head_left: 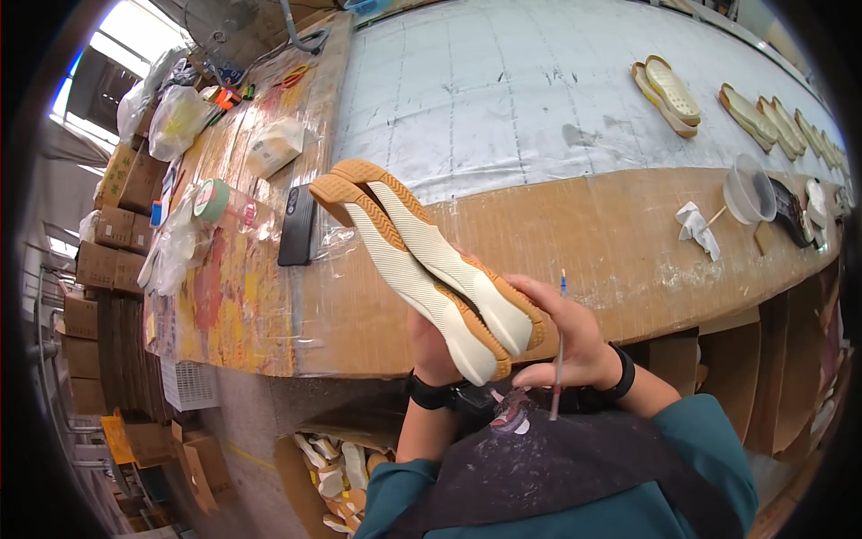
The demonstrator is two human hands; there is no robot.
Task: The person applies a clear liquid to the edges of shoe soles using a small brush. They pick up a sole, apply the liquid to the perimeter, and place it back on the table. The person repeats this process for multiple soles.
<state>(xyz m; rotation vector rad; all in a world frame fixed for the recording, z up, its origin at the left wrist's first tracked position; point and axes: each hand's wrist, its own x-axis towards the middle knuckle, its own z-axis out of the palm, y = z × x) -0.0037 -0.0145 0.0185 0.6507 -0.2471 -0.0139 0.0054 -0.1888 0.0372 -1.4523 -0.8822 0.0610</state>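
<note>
Stacked cardboard boxes (112, 229) stand at the far left, beyond the tabletop (503, 216). On its left part lie a clear jar with a pale green lid (215, 199) and, just beside it, a black phone (297, 229). The left hand (433, 349) supports two white-and-tan shoe soles (440, 254), its fingers mostly hidden behind them. The soles sit side by side above the tabletop's near edge, slanting toward the upper left. The right hand (582, 340) grips their lower right end; a thin stick (558, 359) crosses its palm, though how it is held I cannot tell. Farther right are a crumpled tissue (697, 230) and a clear plastic tub (747, 190).
</note>
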